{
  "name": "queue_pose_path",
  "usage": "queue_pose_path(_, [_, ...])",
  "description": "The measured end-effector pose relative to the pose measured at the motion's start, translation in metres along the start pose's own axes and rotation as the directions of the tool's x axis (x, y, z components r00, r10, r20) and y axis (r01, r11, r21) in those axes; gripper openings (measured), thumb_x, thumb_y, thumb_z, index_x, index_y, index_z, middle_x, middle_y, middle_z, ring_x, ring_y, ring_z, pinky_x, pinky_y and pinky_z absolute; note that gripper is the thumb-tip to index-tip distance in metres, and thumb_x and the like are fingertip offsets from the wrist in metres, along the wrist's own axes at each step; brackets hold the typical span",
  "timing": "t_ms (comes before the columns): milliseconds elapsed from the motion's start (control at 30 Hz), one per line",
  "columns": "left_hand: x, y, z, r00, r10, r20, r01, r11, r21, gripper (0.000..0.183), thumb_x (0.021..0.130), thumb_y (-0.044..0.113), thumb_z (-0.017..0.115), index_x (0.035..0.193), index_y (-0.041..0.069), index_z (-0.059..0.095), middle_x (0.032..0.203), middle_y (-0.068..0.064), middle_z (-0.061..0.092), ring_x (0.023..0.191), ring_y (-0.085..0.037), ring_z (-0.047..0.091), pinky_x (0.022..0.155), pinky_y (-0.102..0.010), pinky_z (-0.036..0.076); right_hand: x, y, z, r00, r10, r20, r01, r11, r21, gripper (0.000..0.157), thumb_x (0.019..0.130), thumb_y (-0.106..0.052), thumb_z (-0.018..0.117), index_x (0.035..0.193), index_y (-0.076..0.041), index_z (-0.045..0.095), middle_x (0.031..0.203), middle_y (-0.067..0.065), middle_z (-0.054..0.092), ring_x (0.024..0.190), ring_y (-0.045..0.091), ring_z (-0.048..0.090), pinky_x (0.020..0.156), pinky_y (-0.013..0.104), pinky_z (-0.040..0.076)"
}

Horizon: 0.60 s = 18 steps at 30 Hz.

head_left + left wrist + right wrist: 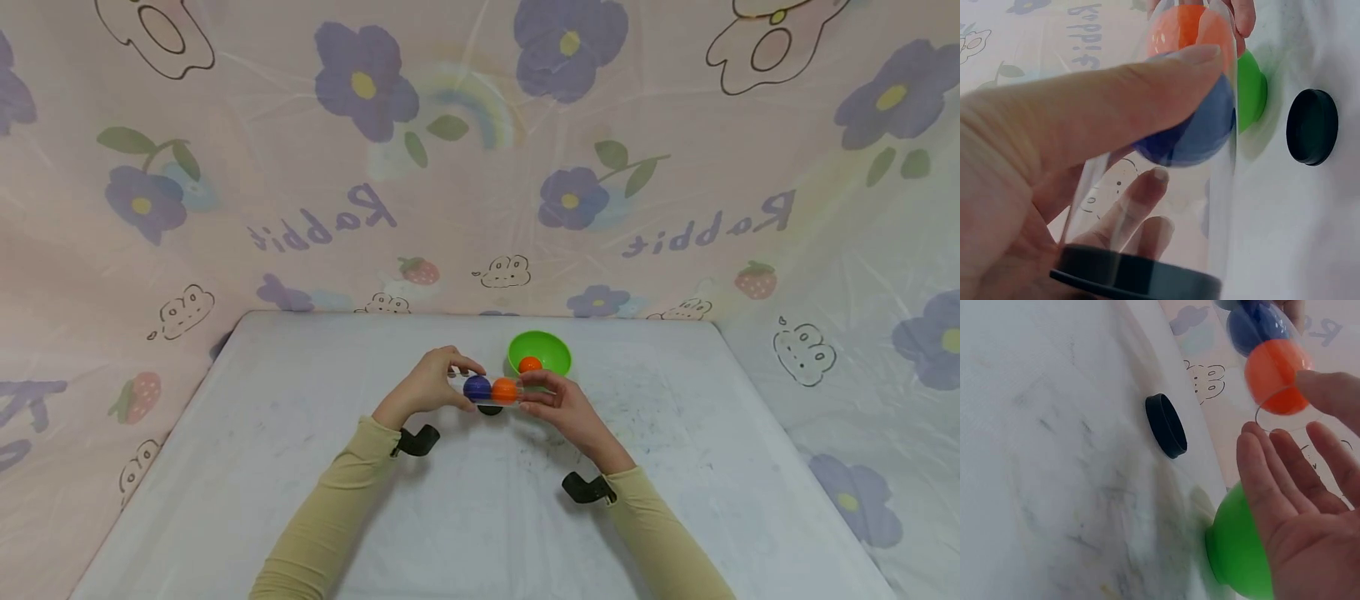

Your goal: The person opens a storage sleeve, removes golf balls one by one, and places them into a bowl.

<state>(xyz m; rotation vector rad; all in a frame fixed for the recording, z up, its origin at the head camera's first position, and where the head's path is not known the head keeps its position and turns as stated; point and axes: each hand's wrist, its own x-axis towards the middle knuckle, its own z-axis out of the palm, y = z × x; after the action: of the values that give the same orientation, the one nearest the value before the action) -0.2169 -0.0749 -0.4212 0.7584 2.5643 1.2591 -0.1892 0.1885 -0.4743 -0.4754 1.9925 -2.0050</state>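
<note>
A clear tube (1222, 206) lies level above the table, with a dark blue ball (477, 389) and an orange ball (505, 391) side by side inside. A black cap (1135, 272) closes its left end; the right end is uncovered. My left hand (429, 382) grips the tube near the capped end, thumb across its wall by the blue ball. At the uncovered rim, my right hand (562, 406) holds the tube lightly between thumb and fingertips, beside the orange ball. Behind the right hand is a green bowl (551, 346) with another orange ball (530, 364) in it.
A loose black cap (1166, 426) lies on the white-covered table (465, 517), below the tube and near the bowl. Patterned cloth (480, 192) hangs behind the table and along both sides. Each wrist carries a black camera mount (418, 441).
</note>
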Motion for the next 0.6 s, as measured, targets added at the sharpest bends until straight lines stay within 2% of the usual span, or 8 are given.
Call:
queue_pose_path(167, [-0.0002, 0.0019, -0.001, 1.0, -0.003, -0.006, 0.003, 1.0, 0.028, 0.05, 0.062, 0.008, 0.09, 0.108, 0.014, 0.073, 0.091, -0.001, 0.054, 0.091, -0.021, 0.05, 0.086, -0.041, 0.044, -0.0001, -0.0003, 0.0003, 1.0, 0.004, -0.008, -0.004, 1.0, 0.022, 0.047, 0.087, 0.0, 0.068, 0.13, 0.003, 0.049, 0.13, 0.022, 0.047, 0.112, 0.035, 0.058, 0.09, 0.039, 0.049])
queue_pose_path(267, [-0.0007, 0.0034, -0.0021, 1.0, 0.001, -0.011, -0.001, 0.999, 0.033, 0.05, 0.062, 0.008, 0.09, 0.108, 0.015, 0.073, 0.09, 0.0, 0.055, 0.09, -0.019, 0.05, 0.085, -0.037, 0.044, 0.0002, 0.0006, 0.0001, 1.0, 0.005, -0.011, -0.004, 1.0, 0.022, 0.048, 0.087, 0.0, 0.068, 0.13, 0.003, 0.049, 0.13, 0.023, 0.047, 0.11, 0.032, 0.06, 0.09, 0.04, 0.048])
queue_pose_path(467, [-0.0023, 0.0038, -0.0034, 1.0, 0.002, -0.011, -0.001, 1.0, 0.03, 0.05, 0.062, 0.01, 0.09, 0.109, 0.015, 0.073, 0.092, 0.0, 0.055, 0.091, -0.02, 0.05, 0.085, -0.039, 0.044, 0.0009, 0.0022, -0.0007, 1.0, 0.003, -0.021, -0.003, 1.0, 0.009, 0.047, 0.086, 0.001, 0.068, 0.13, 0.003, 0.049, 0.13, 0.021, 0.048, 0.107, 0.027, 0.062, 0.088, 0.034, 0.05])
queue_pose_path(600, [-0.0038, 0.0028, -0.003, 1.0, -0.008, -0.01, 0.008, 1.0, 0.01, 0.05, 0.063, 0.01, 0.09, 0.109, 0.015, 0.073, 0.095, -0.005, 0.056, 0.095, -0.027, 0.051, 0.086, -0.044, 0.044, 0.0003, 0.0015, -0.0011, 0.999, -0.004, -0.037, 0.004, 1.0, -0.009, 0.048, 0.086, -0.002, 0.07, 0.13, 0.002, 0.051, 0.13, 0.019, 0.05, 0.107, 0.027, 0.062, 0.087, 0.034, 0.05])
